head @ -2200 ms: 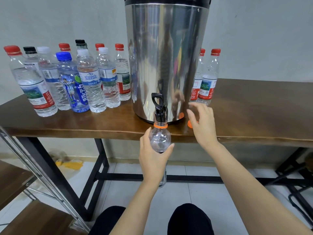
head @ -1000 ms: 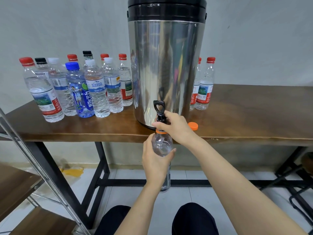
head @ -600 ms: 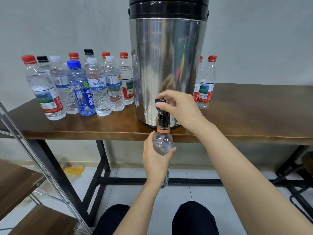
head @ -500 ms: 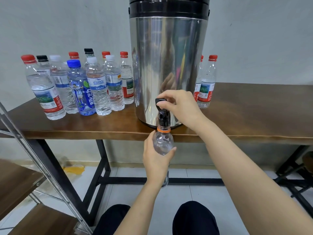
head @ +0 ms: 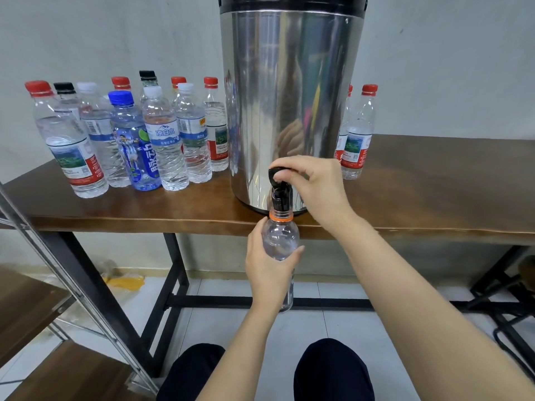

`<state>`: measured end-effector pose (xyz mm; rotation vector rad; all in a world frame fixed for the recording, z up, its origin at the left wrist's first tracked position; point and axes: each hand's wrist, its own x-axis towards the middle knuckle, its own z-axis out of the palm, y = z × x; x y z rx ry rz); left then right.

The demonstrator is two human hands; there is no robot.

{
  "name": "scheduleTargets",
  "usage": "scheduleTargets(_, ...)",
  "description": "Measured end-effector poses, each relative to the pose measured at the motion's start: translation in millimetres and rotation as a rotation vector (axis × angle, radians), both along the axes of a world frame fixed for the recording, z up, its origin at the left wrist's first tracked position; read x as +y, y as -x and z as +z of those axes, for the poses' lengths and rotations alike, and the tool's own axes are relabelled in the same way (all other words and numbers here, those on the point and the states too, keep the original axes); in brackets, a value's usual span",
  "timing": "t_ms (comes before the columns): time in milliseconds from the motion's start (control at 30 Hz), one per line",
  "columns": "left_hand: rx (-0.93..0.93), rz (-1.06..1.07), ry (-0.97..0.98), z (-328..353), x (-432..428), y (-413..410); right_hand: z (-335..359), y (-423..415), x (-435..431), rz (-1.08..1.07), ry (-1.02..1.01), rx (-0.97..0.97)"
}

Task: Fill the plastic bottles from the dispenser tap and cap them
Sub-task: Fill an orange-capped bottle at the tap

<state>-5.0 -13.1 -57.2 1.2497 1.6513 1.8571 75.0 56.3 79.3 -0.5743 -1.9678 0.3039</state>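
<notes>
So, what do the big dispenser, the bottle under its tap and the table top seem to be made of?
Dispenser: polished metal, likely stainless steel; it mirrors the right hand on the black tap lever.
Bottle, held by the left hand: thin clear plastic; you see through it.
Table top: looks like dark varnished wood, glossy, with grain; possibly veneer.

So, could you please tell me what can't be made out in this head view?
- Dispenser lid: cut off by the top edge.
- Bottle body: covered by the left hand.
- Tap lever: partly under the right hand.
- Water flow: too small to tell.
</notes>
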Motion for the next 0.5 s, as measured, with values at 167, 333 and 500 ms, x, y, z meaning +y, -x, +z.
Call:
scheduleTargets(167, -0.028, -0.028, 0.008, -0.7, 1.1, 1.8, -23.5, 0.7, -5.9, -0.107, -0.291, 0.099)
scheduleTargets(333, -0.021, -0.035, 0.010, -0.2, 0.8, 1.9, -54.0, -9.5, -10.7, -0.058, -0.349, 0.067)
scheduleTargets(500, 0.007, -0.010, 0.021, 1.0, -0.1, 0.6, -60.0, -6.8, -22.5, -0.049, -0.218, 0.062)
